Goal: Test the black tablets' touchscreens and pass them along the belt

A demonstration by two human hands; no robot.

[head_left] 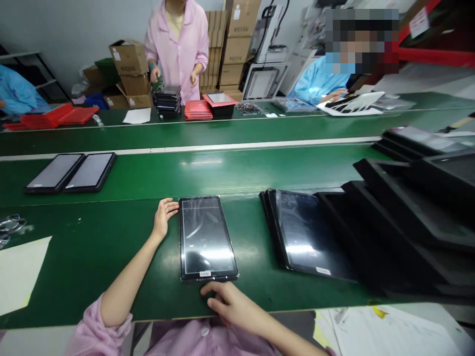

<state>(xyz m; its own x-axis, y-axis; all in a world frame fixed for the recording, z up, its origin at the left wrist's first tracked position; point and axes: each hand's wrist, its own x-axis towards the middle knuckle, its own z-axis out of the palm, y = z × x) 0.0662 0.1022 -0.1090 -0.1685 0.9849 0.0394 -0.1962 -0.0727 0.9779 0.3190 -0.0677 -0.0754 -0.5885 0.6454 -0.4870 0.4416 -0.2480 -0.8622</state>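
Note:
A black-framed tablet-like screen panel lies flat on the green workbench in front of me, with a small white label at its near edge. My left hand rests at the panel's upper left edge, its fingers stretched out towards the corner. Just below the near edge is my right hand, index finger extended and thumb apart from it, with nothing visible in its grasp. To the right, another dark screen panel leans on a black tray or frame.
Black foam-like trays are piled at the right. Two screen panels lie at the far left, beyond a paper sheet. Across the bench a person in pink stands behind stacked dark panels; another in blue sits right.

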